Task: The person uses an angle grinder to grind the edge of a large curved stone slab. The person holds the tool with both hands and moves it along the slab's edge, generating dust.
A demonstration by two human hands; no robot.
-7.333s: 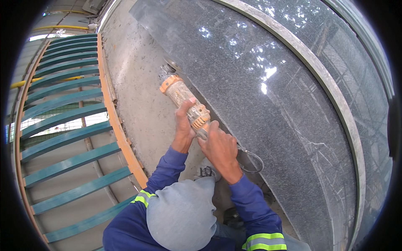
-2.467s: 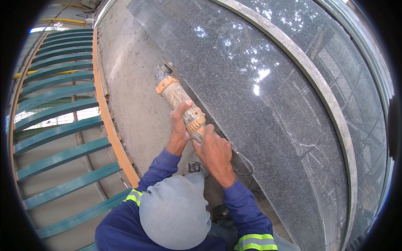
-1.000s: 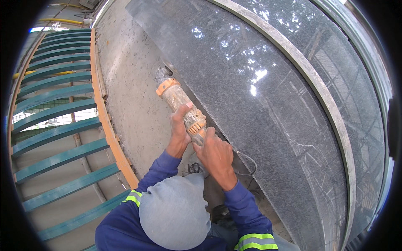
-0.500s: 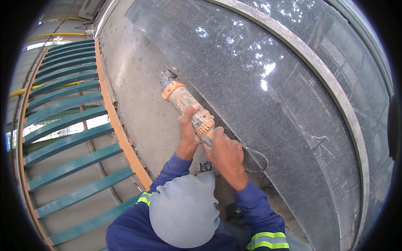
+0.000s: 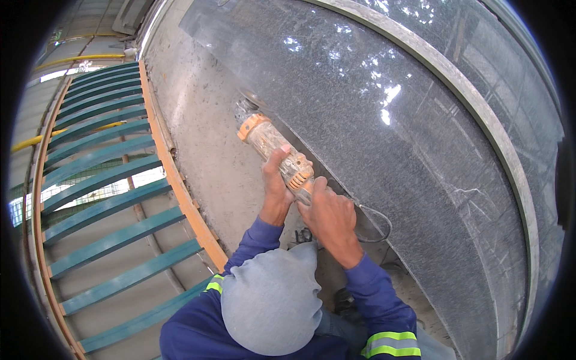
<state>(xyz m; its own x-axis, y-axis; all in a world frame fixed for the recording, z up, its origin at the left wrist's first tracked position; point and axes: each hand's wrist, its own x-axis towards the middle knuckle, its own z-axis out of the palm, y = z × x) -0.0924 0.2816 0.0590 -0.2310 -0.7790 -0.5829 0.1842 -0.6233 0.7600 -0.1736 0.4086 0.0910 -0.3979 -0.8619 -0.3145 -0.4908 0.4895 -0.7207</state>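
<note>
My two hands are closed around a dusty, orange-and-grey angle grinder (image 5: 277, 147). My left hand (image 5: 276, 189) wraps the middle of its body from the left, the thumb lying on top. Behind it, my right hand (image 5: 331, 219) grips the rear end, near a looping cable (image 5: 384, 231). The grinder's disc (image 5: 254, 97) lies at the long left edge of a dark speckled stone slab (image 5: 372, 138). Whether the disc touches the edge cannot be told. A whitish haze hangs over the slab beyond the disc.
A frame of green slats with orange side rails (image 5: 174, 174) runs along the left. Dusty concrete floor (image 5: 192, 120) lies between it and the slab. A pale curved-looking edge strip (image 5: 480, 108) crosses the slab side at right. Grey cloth (image 5: 270, 300) covers the lower middle.
The whole view has shifted slightly. The grinder and both hands have moved a little farther along the slab's edge, still in the same grip.
</note>
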